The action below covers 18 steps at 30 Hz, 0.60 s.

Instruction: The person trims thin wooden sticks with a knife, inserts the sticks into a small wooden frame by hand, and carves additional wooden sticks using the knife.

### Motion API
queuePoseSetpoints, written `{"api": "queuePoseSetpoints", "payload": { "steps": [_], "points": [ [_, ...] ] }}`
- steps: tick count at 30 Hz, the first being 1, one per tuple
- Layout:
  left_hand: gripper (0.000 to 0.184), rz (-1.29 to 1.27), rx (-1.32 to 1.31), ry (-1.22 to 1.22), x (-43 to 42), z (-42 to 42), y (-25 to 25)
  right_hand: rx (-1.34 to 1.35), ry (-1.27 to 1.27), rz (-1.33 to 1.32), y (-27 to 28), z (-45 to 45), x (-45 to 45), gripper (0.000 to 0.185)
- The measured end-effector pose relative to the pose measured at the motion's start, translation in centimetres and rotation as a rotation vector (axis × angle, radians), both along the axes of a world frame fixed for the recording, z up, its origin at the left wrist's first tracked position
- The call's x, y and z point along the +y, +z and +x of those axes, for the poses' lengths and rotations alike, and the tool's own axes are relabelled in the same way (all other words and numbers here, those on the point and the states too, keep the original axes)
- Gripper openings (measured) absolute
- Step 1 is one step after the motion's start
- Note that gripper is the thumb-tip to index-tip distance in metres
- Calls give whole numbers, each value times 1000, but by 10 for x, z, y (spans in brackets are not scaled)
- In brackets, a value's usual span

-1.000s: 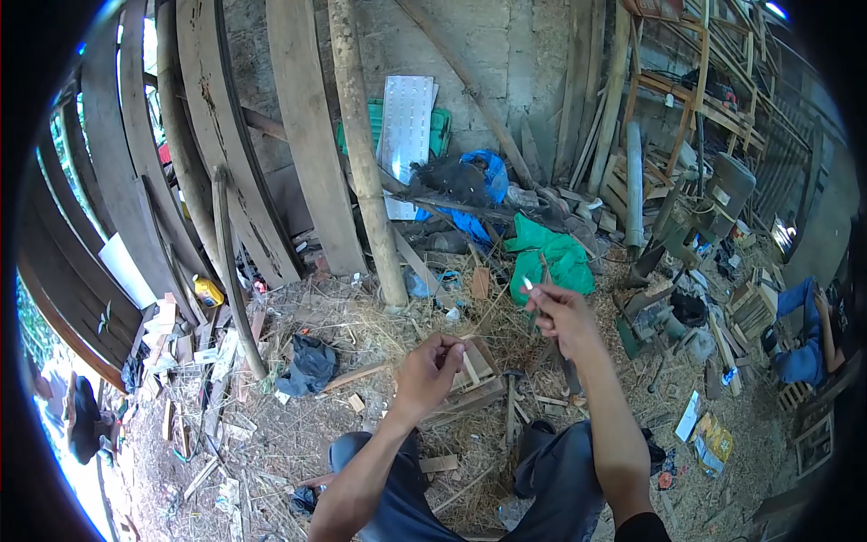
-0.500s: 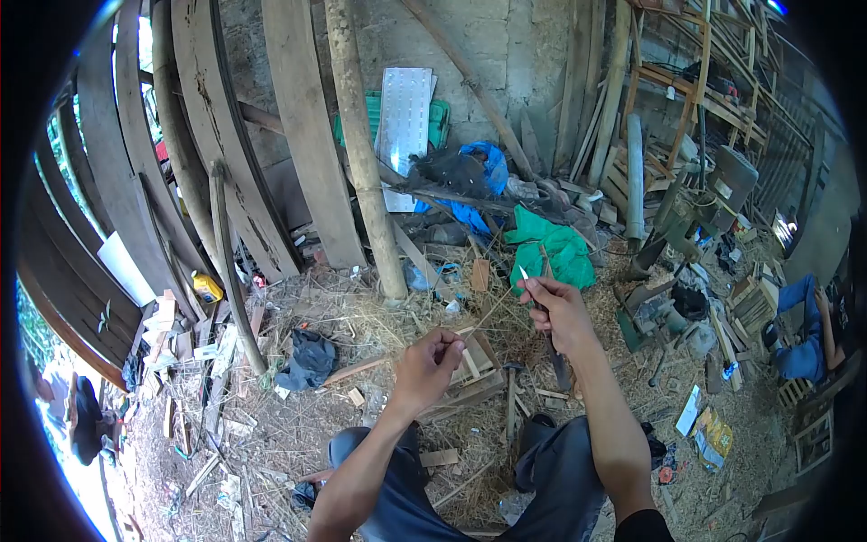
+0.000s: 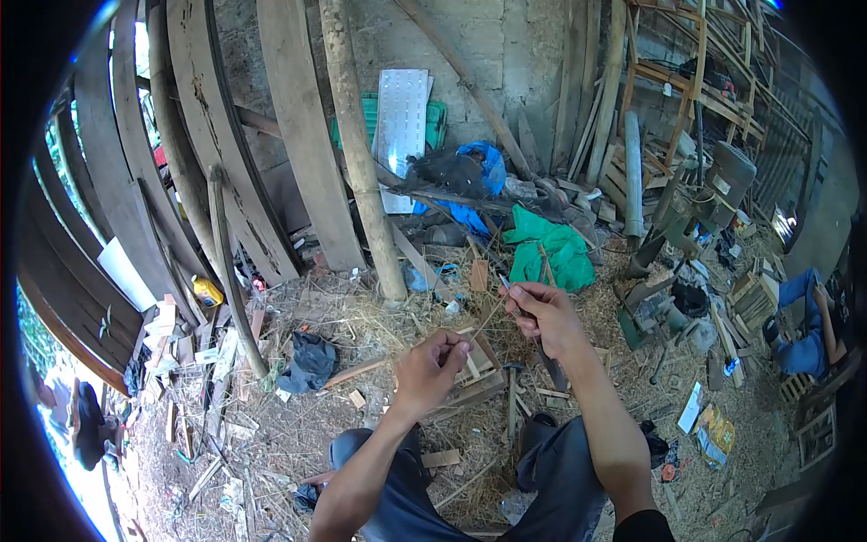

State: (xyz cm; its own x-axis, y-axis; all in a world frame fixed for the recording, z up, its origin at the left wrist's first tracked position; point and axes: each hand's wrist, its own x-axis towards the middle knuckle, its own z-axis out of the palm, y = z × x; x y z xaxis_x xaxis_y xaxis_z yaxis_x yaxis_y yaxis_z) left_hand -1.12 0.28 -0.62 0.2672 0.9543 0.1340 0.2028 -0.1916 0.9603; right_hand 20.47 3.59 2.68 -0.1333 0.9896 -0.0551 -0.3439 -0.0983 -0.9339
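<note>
My left hand [image 3: 432,369] is closed, thumb against fingers, around one end of a thin pale strip [image 3: 490,316] that slants up to the right. My right hand [image 3: 547,318] grips a knife [image 3: 551,369]; a light pointed tip shows above the fingers, and a long dark part runs down below the palm beside the forearm. The knife tip is near the strip's upper end; whether they touch I cannot tell. Below and between the hands, a wooden box-like piece [image 3: 471,390] sits on the ground, with a hammer-like tool [image 3: 513,379] standing beside it.
Wood scraps and shavings cover the ground. A green plastic bag [image 3: 553,248] lies ahead, a dark cloth [image 3: 310,363] to the left. A wooden post [image 3: 359,163] stands in front. Machinery [image 3: 673,217] is at the right, where another person [image 3: 802,325] sits.
My right hand has shifted slightly left and down, bringing the knife tip lower and nearer the strip. My left hand stays almost in place.
</note>
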Motion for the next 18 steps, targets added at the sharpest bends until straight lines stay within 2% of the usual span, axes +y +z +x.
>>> {"api": "queuePoseSetpoints", "payload": {
  "steps": [1, 3, 4, 9, 14, 18],
  "points": [
    [16, 6, 22, -17, 0, 0, 0, 0, 1, -1, 0, 3, 4, 23],
    [16, 15, 39, -30, -1, -2, -1, 23, -248, 49, -1, 19, 11, 24],
    [16, 15, 6, -25, -1, -2, -2, 18, -249, 53, 0, 27, 10, 24],
    [16, -9, -26, 0, 2, -7, -8, 3, -105, 66, 3, 22, 2, 26],
    [17, 43, 64, 55, 3, 0, -6, -33, 55, 44, 5, 2, -3, 27],
    [17, 37, 47, 31, 0, 2, -1, 4, 35, -7, 7, 2, -2, 25]
  ]
}}
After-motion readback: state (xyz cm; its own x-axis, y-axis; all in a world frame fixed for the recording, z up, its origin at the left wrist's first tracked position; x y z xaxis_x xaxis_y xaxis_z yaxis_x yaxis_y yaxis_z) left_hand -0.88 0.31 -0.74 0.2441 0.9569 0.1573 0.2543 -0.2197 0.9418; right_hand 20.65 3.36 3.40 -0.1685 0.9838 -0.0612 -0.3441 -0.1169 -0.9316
